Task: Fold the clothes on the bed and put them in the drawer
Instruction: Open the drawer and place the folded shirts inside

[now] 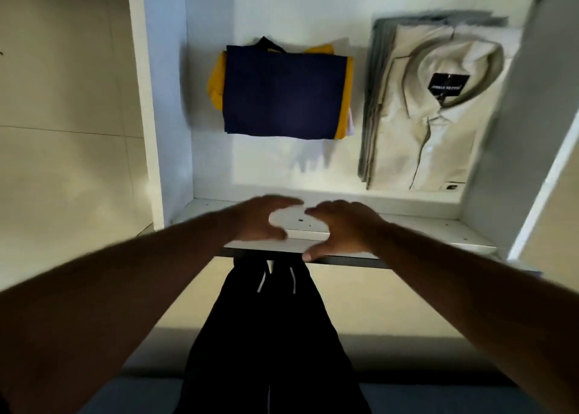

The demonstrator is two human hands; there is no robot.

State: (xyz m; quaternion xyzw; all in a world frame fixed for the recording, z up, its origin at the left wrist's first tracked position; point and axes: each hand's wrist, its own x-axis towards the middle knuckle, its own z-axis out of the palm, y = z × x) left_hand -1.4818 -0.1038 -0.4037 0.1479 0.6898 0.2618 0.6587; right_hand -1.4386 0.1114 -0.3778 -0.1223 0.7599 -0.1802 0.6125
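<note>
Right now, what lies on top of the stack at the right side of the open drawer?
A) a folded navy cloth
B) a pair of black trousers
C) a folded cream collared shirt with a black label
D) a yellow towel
C: the cream collared shirt tops the grey stack at the right of the drawer, while the navy garment lies to its left.
</note>
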